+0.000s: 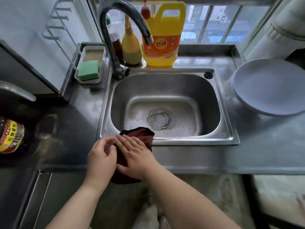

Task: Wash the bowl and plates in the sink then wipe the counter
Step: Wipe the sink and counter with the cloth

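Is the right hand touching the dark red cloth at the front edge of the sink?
Touching. The head view shows the right hand lying flat, fingers straight, on top of the cloth, which shows directly beyond its fingertips and under its palm.

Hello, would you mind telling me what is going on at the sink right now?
A person stands at a steel counter with both hands on a dark red cloth at the front edge of the sink. The right hand lies flat on the cloth, and the left hand pinches its edge. The sink holds no dishes. Washed-looking plates sit stacked on the counter to the right, so the wiping stage appears to be under way.
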Action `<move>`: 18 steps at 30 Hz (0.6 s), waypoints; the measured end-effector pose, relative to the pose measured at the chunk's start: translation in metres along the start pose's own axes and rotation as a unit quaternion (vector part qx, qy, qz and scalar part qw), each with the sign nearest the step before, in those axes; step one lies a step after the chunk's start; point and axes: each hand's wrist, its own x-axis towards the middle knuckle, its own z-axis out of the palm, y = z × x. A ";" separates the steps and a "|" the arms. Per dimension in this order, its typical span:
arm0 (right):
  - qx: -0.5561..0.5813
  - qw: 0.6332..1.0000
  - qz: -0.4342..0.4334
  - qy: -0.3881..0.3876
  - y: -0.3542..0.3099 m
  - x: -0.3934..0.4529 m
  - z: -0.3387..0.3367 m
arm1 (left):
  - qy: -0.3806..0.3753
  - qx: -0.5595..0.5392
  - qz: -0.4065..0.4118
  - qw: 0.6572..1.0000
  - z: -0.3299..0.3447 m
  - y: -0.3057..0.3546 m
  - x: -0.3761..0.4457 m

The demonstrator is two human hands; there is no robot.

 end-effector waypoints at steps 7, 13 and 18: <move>-0.098 0.976 0.191 0.031 0.139 -0.140 -0.044 | -0.110 -0.010 0.033 0.993 0.026 0.028 0.013; -0.099 0.933 0.332 0.098 0.130 -0.135 -0.028 | -0.151 -0.019 0.080 0.985 0.062 0.053 0.017; -0.088 0.979 0.157 0.098 0.130 -0.134 -0.030 | -0.208 -0.005 0.131 0.969 0.104 0.079 0.013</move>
